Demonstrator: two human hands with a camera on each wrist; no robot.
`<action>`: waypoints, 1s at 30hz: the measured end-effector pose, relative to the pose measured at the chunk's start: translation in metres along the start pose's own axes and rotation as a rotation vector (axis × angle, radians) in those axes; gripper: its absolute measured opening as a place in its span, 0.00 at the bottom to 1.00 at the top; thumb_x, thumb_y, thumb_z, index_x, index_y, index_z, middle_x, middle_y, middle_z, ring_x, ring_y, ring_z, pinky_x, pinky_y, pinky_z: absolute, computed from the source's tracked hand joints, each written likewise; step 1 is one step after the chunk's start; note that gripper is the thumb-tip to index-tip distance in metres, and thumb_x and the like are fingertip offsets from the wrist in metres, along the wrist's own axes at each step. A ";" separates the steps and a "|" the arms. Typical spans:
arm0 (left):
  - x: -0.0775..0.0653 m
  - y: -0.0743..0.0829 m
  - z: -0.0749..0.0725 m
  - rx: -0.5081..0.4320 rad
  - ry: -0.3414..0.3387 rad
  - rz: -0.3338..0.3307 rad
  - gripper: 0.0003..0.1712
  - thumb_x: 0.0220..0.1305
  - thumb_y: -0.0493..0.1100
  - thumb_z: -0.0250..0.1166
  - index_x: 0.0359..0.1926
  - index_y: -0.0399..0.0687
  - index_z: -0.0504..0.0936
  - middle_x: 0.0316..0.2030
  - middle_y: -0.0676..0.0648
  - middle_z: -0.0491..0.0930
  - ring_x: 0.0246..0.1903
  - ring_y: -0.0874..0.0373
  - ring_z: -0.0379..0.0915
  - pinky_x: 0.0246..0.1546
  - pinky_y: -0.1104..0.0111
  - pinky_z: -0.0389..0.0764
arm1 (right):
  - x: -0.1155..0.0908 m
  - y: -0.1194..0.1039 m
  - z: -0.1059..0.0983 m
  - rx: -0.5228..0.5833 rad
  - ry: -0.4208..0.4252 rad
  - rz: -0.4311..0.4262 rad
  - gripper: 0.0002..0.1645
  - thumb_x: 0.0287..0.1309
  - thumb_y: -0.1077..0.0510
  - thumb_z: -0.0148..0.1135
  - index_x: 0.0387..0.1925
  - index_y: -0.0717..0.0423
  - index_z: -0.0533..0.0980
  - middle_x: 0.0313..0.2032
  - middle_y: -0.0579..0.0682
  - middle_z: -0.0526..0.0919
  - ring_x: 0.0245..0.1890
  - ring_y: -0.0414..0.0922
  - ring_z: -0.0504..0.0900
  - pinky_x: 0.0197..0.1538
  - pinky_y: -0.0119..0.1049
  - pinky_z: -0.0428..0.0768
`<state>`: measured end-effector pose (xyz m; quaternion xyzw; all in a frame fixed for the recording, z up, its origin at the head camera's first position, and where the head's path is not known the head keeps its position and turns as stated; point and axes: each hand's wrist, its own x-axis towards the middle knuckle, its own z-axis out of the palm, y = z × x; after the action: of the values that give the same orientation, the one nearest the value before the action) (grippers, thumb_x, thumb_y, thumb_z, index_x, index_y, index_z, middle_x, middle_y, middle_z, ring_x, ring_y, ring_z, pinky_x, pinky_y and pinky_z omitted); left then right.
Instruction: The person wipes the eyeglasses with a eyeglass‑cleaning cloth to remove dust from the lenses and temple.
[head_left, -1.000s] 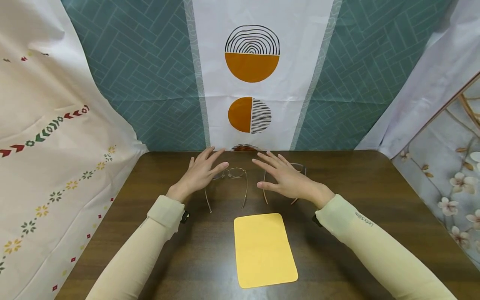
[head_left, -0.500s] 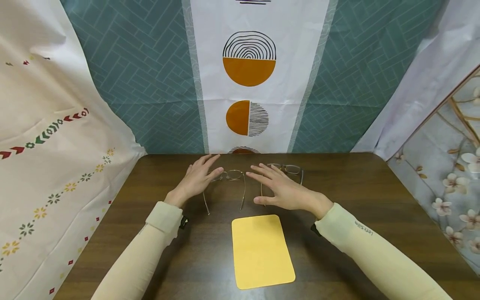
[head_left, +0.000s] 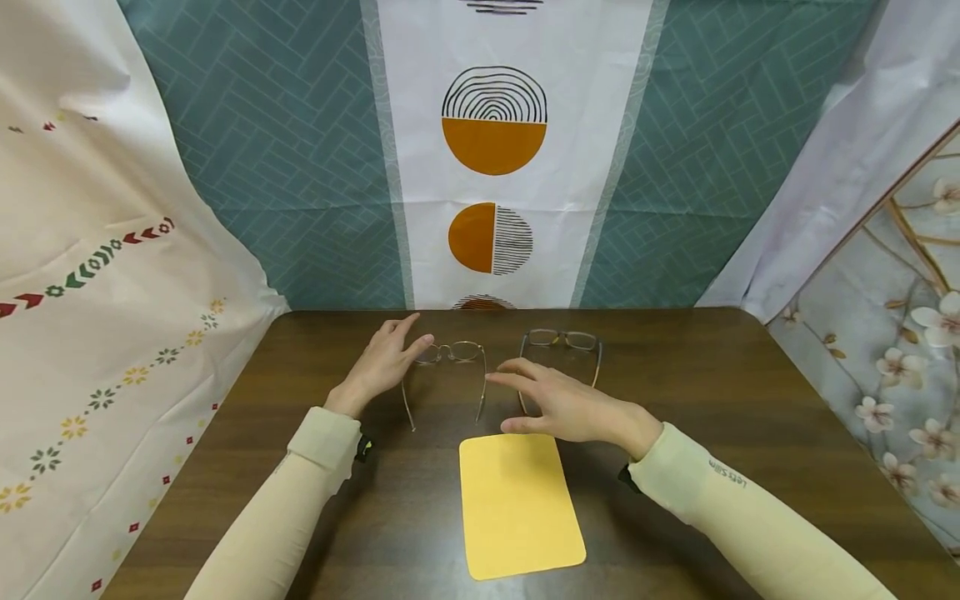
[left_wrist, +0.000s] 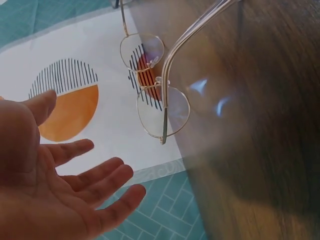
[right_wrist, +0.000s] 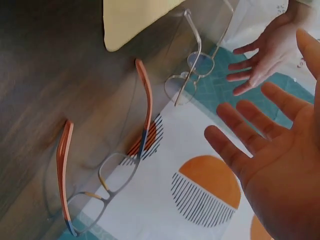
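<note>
Two pairs of eyeglasses lie near the back of the table with their temples unfolded toward me. My left hand (head_left: pixel 381 360) hovers by the thin gold-rimmed round eyeglasses (head_left: pixel 464 351), its fingers spread and holding nothing; the thumb overlaps one lens in the head view. In the left wrist view those round eyeglasses (left_wrist: pixel 188 111) stand apart from the fingers. My right hand (head_left: pixel 562 402), fingers extended, is over the gap between the grey-framed eyeglasses (head_left: pixel 580 340) with orange temple tips and a yellow cloth (head_left: pixel 522 508). Nothing is in its grasp in the right wrist view.
The brown wooden table (head_left: pixel 697 433) ends at a teal and white patterned curtain (head_left: pixel 300 167). A cream embroidered cloth (head_left: pixel 90 350) hangs at the left, and a floral panel (head_left: pixel 892 367) stands at the right.
My right hand has drawn back toward me from the grey-framed eyeglasses, uncovering their lenses, and now overlaps the cloth's far edge. My left hand has shifted slightly left.
</note>
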<state>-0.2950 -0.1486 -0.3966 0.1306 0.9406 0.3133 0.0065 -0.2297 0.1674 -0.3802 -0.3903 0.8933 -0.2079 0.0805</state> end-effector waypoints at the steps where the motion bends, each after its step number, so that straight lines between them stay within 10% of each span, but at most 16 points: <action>1: 0.000 -0.001 0.000 0.001 0.003 -0.007 0.41 0.82 0.59 0.51 0.82 0.40 0.54 0.72 0.28 0.60 0.71 0.32 0.58 0.71 0.38 0.61 | 0.000 -0.002 0.001 -0.001 -0.005 -0.007 0.44 0.69 0.33 0.62 0.79 0.43 0.63 0.73 0.46 0.64 0.70 0.48 0.70 0.70 0.51 0.72; 30: -0.007 -0.010 0.000 0.067 -0.061 -0.152 0.41 0.82 0.57 0.52 0.78 0.28 0.56 0.72 0.21 0.58 0.71 0.25 0.56 0.70 0.36 0.61 | -0.020 -0.009 0.046 -0.065 -0.172 -0.022 0.28 0.63 0.34 0.68 0.55 0.46 0.76 0.47 0.39 0.75 0.43 0.36 0.70 0.58 0.39 0.73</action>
<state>-0.2911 -0.1577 -0.4034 0.0686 0.9572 0.2759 0.0545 -0.1960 0.1623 -0.4186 -0.4190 0.8850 -0.1451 0.1419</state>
